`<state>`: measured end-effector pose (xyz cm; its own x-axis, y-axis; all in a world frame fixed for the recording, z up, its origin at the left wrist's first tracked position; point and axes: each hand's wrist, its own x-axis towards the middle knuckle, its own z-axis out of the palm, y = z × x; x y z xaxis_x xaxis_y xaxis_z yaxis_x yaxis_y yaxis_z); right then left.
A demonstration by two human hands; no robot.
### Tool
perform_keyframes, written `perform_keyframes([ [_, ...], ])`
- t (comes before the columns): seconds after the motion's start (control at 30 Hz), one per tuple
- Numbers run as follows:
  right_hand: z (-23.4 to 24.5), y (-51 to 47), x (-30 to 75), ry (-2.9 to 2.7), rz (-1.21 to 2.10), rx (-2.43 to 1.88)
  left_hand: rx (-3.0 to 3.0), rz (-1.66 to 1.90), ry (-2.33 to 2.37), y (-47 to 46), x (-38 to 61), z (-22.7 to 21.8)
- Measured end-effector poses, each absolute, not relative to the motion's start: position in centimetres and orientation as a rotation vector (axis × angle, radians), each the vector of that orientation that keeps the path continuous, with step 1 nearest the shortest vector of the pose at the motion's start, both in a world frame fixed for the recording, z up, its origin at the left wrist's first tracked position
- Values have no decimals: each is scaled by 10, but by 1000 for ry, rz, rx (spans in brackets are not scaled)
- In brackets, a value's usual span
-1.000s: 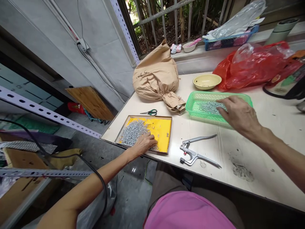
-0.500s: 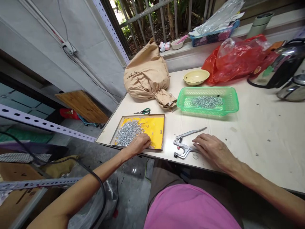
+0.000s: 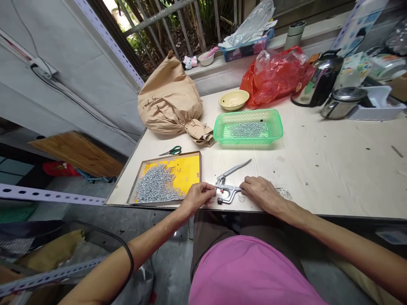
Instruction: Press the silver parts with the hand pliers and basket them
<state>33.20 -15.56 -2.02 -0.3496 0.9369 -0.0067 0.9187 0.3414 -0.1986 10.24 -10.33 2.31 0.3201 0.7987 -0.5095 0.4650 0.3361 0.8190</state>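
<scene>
Hand-press snap pliers lie at the table's front edge, their upper handle sprung up and away from the lower one. My right hand has its fingers closed around the end of the lower handle. Just left of the jaws, my left hand is pinched together; whatever is between its fingertips is too small to make out. Beside it sits a shallow cardboard tray with a yellow bottom, holding a heap of small silver metal pieces. A green plastic basket farther back holds similar silver pieces.
Green-handled scissors lie behind the tray. A brown paper sack, a cream bowl and a red plastic bag stand toward the window. Kettle and metal pot are at the back right.
My left hand has left the tray and moved right to the pliers' jaws, fingers pinched. My right hand stays at the pliers' handle. The view has shifted to the right.
</scene>
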Motion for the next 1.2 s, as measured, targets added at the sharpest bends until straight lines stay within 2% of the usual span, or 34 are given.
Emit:
perform_keyframes([
  [0.53, -32, -154, 344, -2467, 192, -1718, 921, 136, 1397, -102, 131, 2],
  [0.93, -33, -155, 341, -2431, 221, -1735, 1030, -102, 1425, -87, 133, 3],
  [1.2, -14, -143, 349, -2382, 213, -1672, 1009, -194, 1403, -83, 133, 5],
])
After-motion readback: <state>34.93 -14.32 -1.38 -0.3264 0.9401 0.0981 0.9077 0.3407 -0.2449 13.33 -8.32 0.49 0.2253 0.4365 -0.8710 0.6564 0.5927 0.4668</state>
